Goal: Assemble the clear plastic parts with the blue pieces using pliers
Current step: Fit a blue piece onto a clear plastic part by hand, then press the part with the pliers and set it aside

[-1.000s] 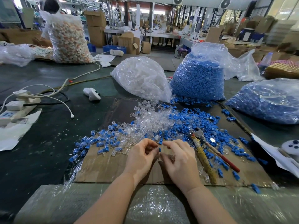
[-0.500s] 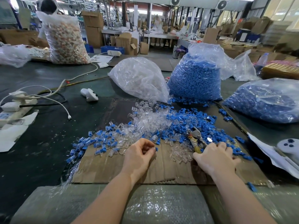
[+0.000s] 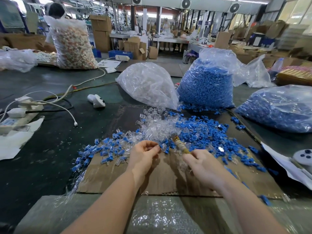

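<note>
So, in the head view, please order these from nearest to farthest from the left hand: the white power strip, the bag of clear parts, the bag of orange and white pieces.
From the left hand:
1. Bag of clear parts, ahead, mid-table.
2. White power strip, far left.
3. Bag of orange and white pieces, back left.

There is only one view, and it comes from a wide-angle camera worn on my head. It looks forward and down over my forearms to my hands, my left hand (image 3: 143,155) and my right hand (image 3: 201,163), which sit close below the lens, low in the middle. The dark counter (image 3: 42,159) spreads away ahead, and beyond it the workshop hall runs far back along the top edge, its lines bent by the lens.
</note>
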A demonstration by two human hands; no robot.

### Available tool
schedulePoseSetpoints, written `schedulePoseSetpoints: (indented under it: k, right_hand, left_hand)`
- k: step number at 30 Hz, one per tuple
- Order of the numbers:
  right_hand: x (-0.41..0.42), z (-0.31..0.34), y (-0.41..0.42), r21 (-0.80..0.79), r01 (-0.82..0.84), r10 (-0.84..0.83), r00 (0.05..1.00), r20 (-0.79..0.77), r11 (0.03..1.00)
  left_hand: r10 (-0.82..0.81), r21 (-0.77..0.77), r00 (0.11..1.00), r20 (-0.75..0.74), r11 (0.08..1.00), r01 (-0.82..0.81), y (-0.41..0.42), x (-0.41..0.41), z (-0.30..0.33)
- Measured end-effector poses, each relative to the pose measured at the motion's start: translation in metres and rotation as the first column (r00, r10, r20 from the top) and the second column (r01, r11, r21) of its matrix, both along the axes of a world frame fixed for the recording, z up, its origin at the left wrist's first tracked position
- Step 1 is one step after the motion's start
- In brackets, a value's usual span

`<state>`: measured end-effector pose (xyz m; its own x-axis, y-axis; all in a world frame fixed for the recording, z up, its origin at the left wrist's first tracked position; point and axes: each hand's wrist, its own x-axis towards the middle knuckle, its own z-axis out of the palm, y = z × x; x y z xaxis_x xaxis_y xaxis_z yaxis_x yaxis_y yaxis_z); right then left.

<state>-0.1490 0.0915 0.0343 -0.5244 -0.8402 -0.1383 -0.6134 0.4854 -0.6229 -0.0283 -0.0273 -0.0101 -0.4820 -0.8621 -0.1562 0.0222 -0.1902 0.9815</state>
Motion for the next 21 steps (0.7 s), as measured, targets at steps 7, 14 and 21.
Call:
schedulePoseSetpoints:
  k: [7, 14, 21]
  right_hand:
    - [0.017, 0.011, 0.001, 0.051, -0.112, 0.092, 0.951, 0.297, 0.992]
    - [0.020, 0.027, 0.008, 0.130, -0.184, 0.128, 0.928, 0.350, 0.974]
    - [0.023, 0.035, 0.009, 0.166, -0.225, 0.149, 0.913, 0.380, 0.960]
  left_hand:
    - [0.039, 0.066, 0.999, -0.010, 0.997, -0.039, -0.004, 0.002, 0.009]
    - [0.084, 0.023, 0.995, 0.048, 0.996, -0.085, -0.005, 0.001, 0.011]
    - [0.092, 0.060, 0.995, 0.030, 0.994, -0.093, -0.007, 0.001, 0.008]
